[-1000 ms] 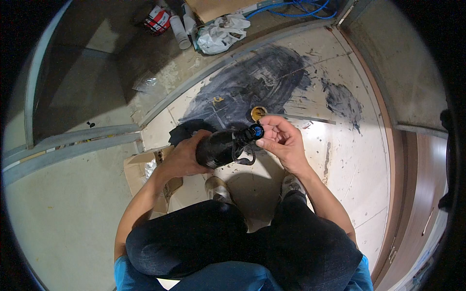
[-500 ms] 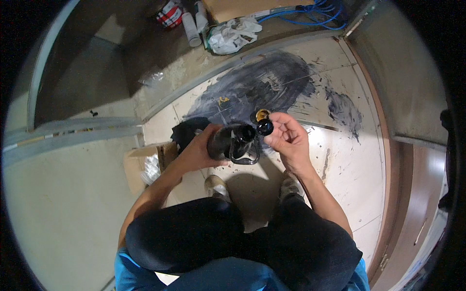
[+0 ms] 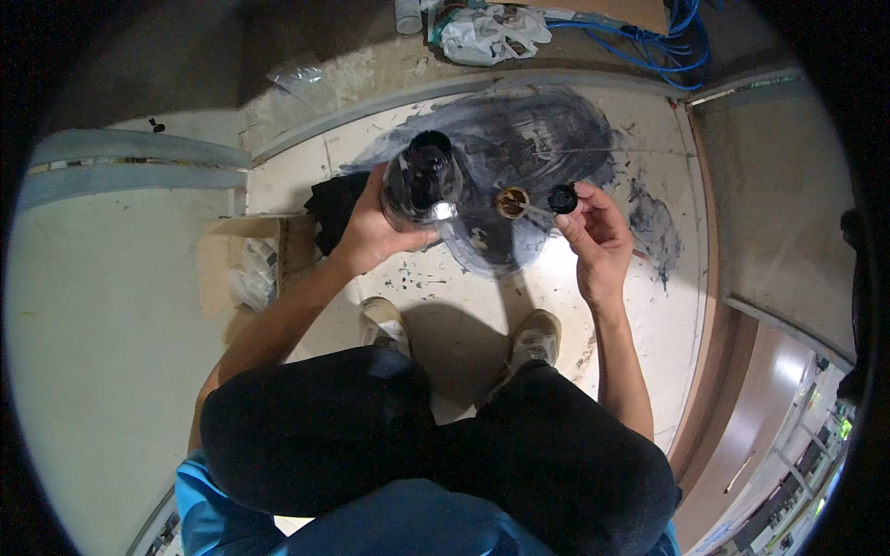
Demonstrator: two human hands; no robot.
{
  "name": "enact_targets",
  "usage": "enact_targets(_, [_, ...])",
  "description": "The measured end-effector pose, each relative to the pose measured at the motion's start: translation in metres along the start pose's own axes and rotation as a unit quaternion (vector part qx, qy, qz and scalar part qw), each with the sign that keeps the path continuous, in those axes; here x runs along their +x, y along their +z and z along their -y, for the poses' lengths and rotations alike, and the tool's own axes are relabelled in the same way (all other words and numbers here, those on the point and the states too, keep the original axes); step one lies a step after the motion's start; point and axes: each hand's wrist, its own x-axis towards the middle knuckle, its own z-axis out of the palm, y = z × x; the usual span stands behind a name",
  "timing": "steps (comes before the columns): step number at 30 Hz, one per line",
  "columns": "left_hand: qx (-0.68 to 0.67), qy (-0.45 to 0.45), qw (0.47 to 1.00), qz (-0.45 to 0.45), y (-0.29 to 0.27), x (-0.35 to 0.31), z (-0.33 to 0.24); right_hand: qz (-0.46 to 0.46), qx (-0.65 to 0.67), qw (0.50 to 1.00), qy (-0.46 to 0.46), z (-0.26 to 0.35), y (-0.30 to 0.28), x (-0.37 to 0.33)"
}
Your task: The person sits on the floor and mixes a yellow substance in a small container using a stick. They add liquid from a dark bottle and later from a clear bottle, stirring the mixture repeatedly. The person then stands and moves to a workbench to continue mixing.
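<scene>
L hand (image 3: 375, 232) is gripping the dark bottle (image 3: 428, 181) round its body, prob. for steadiness, over the smeared floor (image 3: 556, 130), while R hand (image 3: 604, 239) is pinching the black cap (image 3: 563, 198), apparently keeping it clear alongside.

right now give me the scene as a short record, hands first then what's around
left hand: gripping a dark bottle
right hand: pinching a round black cap
cap: apart from the bottle
floor: pale, with a dark smear
left side: open cardboard box
far side: white plastic bag
</scene>
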Motion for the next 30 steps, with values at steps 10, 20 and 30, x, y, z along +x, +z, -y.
enact_targets(10, [0.036, 0.053, 0.998, -0.024, -0.008, 0.048, 0.013, -0.015, -0.07, 0.997, 0.005, -0.008, 0.003, 0.006])
enact_targets(20, [0.051, 0.048, 0.997, -0.043, -0.013, 0.056, 0.021, -0.002, -0.132, 0.991, -0.008, -0.007, 0.007, 0.005])
enact_targets(30, [0.066, 0.069, 0.994, -0.051, -0.017, 0.051, 0.019, 0.005, -0.146, 0.989, -0.016, -0.008, 0.006, 0.006])
